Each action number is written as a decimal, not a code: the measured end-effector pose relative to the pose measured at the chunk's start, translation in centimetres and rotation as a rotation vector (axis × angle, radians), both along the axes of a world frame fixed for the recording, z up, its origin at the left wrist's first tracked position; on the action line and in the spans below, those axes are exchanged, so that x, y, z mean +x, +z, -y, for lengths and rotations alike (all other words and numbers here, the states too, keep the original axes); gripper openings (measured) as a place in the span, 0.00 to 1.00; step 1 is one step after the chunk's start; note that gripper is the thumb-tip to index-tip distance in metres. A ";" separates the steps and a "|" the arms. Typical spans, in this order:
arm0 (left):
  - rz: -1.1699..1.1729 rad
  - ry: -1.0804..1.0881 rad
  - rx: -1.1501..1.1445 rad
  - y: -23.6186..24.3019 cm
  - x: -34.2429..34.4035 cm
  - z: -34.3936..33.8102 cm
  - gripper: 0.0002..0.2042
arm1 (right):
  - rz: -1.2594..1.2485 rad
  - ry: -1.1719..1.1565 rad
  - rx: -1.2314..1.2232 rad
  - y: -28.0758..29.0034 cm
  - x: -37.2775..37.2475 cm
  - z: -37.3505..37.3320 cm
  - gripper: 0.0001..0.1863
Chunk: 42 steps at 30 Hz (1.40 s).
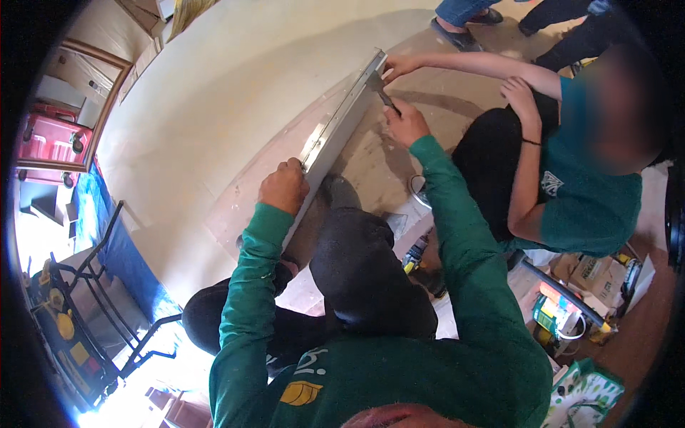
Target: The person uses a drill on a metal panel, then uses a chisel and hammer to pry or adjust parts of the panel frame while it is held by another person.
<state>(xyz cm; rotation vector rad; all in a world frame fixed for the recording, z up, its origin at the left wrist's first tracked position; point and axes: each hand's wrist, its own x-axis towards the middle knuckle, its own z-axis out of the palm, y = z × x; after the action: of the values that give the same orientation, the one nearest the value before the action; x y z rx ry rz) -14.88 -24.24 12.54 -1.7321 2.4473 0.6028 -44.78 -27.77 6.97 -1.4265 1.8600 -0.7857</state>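
A long, narrow white panel (341,130) with a metal strip along its upper edge slants from near my legs to the far middle. My left hand (284,187) is closed around the panel's edge toward its near end. My right hand (407,124) grips the dark handle of a scraper-like tool (387,101), whose flat grey end rests at the panel's far part; its exact kind is hard to make out. Beside it, a co-worker's hand (401,65) touches the panel's far end. That person's other hand (521,100) is up by their own arm.
Beneath the panel spreads a pale, dusty floor covering (193,121). A black metal-framed stand (107,307) is at the left, below a wood-framed mirror (114,107). Boxes (589,274) and tools lie at the right. Another person's shoes (457,34) show at the far right.
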 end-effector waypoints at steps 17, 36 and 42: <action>-0.149 0.128 -0.031 0.8 -0.4 -1.7 0.22 | 0.174 -0.177 0.097 -0.4 2.4 2.2 0.20; -0.127 0.189 -0.167 -1.8 -0.5 -1.9 0.18 | 0.189 0.059 -0.019 -3.0 -3.8 3.8 0.17; -0.049 0.241 -0.148 -1.2 -1.0 -1.7 0.19 | -0.031 0.143 -0.138 -2.6 -3.3 4.4 0.19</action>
<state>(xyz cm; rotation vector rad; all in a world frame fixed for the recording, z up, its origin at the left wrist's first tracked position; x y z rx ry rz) -15.91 -22.53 11.39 -2.1145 2.3892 0.5000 -48.12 -32.21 4.39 -1.6470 1.7325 -0.8383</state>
